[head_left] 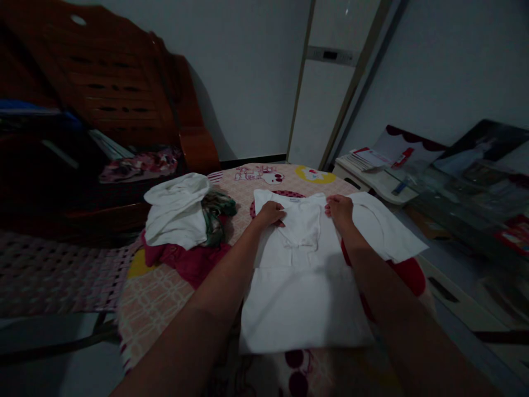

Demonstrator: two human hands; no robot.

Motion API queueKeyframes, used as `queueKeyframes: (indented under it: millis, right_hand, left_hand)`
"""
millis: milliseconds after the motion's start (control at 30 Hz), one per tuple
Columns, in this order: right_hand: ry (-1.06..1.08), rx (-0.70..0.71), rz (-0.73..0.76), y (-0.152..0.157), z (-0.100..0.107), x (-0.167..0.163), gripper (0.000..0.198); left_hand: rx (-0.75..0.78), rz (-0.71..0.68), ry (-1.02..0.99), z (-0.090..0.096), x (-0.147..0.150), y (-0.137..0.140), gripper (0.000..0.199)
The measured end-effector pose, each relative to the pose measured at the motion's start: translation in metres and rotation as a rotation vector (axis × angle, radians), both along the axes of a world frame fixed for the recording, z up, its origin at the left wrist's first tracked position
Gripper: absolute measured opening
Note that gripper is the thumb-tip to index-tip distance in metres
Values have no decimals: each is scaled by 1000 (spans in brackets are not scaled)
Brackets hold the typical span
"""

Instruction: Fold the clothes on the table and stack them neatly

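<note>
A white shirt lies spread on a round table, its neckline at the far side and a small label at the collar. My left hand is closed on the fabric near the left side of the neckline. At the right shoulder, my right hand pinches the cloth between thumb and fingers. Beyond that hand, white cloth reaches towards the table's right edge; whether it is the shirt's sleeve or another garment I cannot tell. Both forearms cover parts of the table.
Left on the patterned tablecloth sits a heap of clothes: white cloth, a green patterned piece and a dark red garment. A wooden bench stands behind left. A glass-topped cabinet flanks the right, a white upright unit the back.
</note>
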State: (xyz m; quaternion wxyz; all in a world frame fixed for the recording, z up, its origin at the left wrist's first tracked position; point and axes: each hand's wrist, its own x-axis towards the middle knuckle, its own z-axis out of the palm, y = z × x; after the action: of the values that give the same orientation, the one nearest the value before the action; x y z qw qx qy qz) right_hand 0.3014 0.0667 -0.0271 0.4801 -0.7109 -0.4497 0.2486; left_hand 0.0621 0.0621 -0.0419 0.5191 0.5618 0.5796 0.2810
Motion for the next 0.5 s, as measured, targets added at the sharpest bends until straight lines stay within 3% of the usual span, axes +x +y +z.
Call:
queueKeyframes:
  millis: [100,267,400,500]
  right_hand:
    - [-276,-14,45,22,-4,13,31]
    - [-749,-117,248,50,-4,10,42]
    - [-907,-271,351,67,-4,7,42]
    - [-923,-252,355,76,-6,12,31]
  left_hand:
    - [5,-2,-33,2,0,-2,18]
    - [-16,-10,-73,-1,-2,-2,20]
    - [-12,-20,-87,-5,-3,0,19]
    - [-10,-19,-96,-5,-4,2,17]
